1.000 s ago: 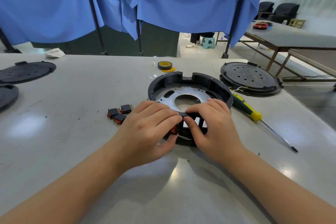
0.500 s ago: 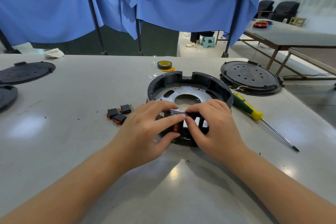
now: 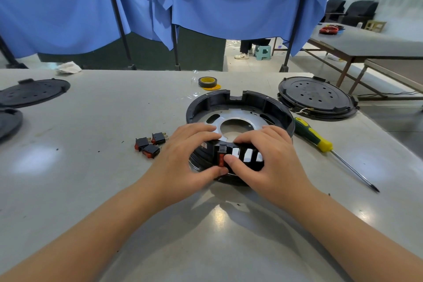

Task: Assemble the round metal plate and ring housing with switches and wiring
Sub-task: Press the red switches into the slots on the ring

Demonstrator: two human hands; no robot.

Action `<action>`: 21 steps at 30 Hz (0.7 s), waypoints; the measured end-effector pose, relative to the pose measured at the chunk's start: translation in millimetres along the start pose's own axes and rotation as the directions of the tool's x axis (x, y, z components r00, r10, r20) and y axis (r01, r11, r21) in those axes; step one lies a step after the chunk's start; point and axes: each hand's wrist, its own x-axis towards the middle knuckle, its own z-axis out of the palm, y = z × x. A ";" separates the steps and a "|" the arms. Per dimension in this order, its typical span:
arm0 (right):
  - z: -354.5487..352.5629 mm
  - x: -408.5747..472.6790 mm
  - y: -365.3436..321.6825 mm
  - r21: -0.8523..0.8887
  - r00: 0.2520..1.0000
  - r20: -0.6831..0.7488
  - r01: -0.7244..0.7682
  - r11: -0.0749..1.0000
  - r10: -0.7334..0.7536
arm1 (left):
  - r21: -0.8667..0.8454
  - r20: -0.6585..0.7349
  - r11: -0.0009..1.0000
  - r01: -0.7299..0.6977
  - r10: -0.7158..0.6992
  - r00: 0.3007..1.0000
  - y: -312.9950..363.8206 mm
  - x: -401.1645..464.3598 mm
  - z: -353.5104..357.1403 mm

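A black ring housing (image 3: 238, 101) lies on the grey table (image 3: 103, 121) with a round metal plate (image 3: 240, 119) inside it. In the housing's near wall sits a red-and-black switch (image 3: 221, 155) beside three open white slots (image 3: 248, 155). My left hand (image 3: 190, 158) grips the near wall left of the switch, fingers over the rim and thumb below. My right hand (image 3: 267, 155) grips the wall on the right, its thumb pressing the switch. Three loose switches (image 3: 150, 144) lie to the left.
A green-and-yellow screwdriver (image 3: 320, 142) lies right of the housing. A black round cover (image 3: 317, 98) with thin wires sits at the back right, a roll of yellow tape (image 3: 207, 82) behind the housing, two more black discs (image 3: 32, 91) at the far left.
The red switch now shows seated in the near wall's leftmost slot. My left fingers have drawn back off it and my right thumb has moved onto it.
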 end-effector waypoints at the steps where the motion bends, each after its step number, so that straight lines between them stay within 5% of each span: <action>1: 0.8 0.5 -1.0 0.001 1.000 -0.007 -0.012 1.000 0.012 | -0.006 0.000 1.000 0.005 -0.005 1.000 0.1 0.1 0.3; 21: -1.7 0.1 -8.4 0.000 0.996 0.008 -0.089 0.996 0.089 | -0.046 0.025 0.999 0.027 -0.026 0.999 -5.0 2.1 -2.9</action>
